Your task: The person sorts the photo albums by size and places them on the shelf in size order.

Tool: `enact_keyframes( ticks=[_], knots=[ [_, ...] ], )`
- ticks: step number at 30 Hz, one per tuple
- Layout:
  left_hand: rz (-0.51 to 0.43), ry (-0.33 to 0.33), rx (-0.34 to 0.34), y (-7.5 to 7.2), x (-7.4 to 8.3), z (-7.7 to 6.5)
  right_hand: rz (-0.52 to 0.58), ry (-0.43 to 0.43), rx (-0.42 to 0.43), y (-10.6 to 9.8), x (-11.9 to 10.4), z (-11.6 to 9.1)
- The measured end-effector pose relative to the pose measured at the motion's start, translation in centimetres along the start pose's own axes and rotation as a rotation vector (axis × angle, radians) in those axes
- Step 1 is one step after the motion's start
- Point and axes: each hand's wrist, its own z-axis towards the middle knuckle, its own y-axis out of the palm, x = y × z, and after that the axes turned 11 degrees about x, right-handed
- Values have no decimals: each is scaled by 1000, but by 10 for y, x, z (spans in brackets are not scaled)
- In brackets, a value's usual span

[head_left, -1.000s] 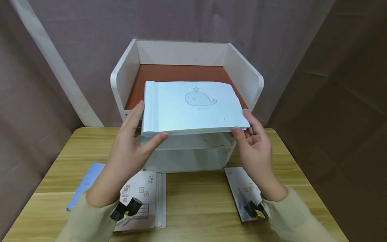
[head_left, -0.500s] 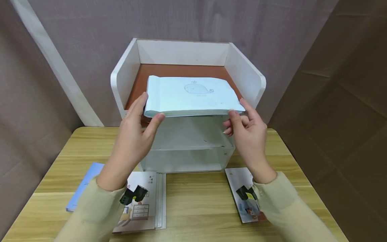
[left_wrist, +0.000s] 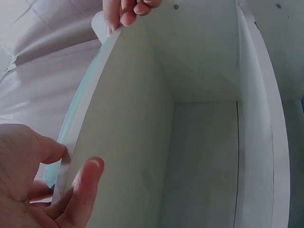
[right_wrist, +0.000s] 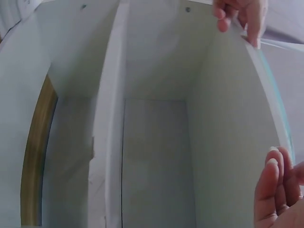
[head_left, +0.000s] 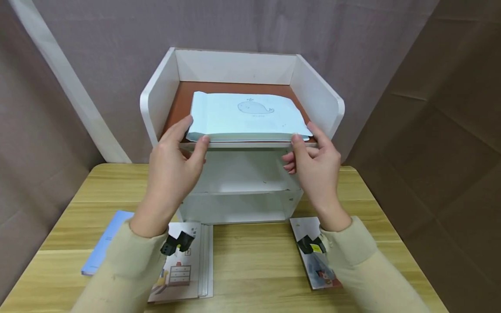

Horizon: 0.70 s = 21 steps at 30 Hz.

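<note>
A thick white notebook [head_left: 250, 117] with a small whale drawing lies on the brown top board [head_left: 235, 87] of a white desk shelf [head_left: 242, 145], close to its front edge. My left hand [head_left: 170, 158] holds its left front corner, the thumb at the front edge and a finger along the left side. At the right front corner, my right hand [head_left: 318, 167] pinches it between thumb and index finger, the other fingers curled below. Both wrist views look into the lower compartments; there the notebook shows only as a pale blue strip [left_wrist: 80, 99] above the board's edge.
The shelf stands at the back of a wooden table [head_left: 250, 261]. White side walls [head_left: 318, 95] flank its top. Partly under my left arm lie a blue book [head_left: 107, 241] and several stacked picture books [head_left: 182, 265]. Another picture book [head_left: 315, 256] lies beneath my right wrist.
The notebook has gone back and down, from being held raised in front of the shelf to lying on its top board. Both hands have moved forward with it.
</note>
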Motion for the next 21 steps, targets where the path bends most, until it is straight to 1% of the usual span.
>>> enact_keyframes(
  ticks=[3, 6, 9, 12, 15, 17, 19, 21],
  knots=[
    [16, 6, -7, 0, -1, 0, -11, 37, -15, 1, -3, 1],
    [13, 9, -36, 0, -4, -1, -19, 61, -28, 1, -4, 3],
    [-18, 20, -63, 0, -8, -6, -26, 38, -45, 2, 0, 1],
    [-93, 48, -63, -1, -13, -14, -14, -22, -69, 1, 9, -4],
    [-195, 81, -38, -3, -17, -24, 36, -93, -79, 0, 19, -14],
    [-250, 114, -18, -6, -20, -32, 70, -145, -68, 0, 26, -22],
    [-279, 149, -10, -9, -24, -42, 102, -205, -59, 1, 32, -31],
    [-271, 178, -21, -13, -28, -52, 112, -263, -67, 1, 37, -41]
  ],
)
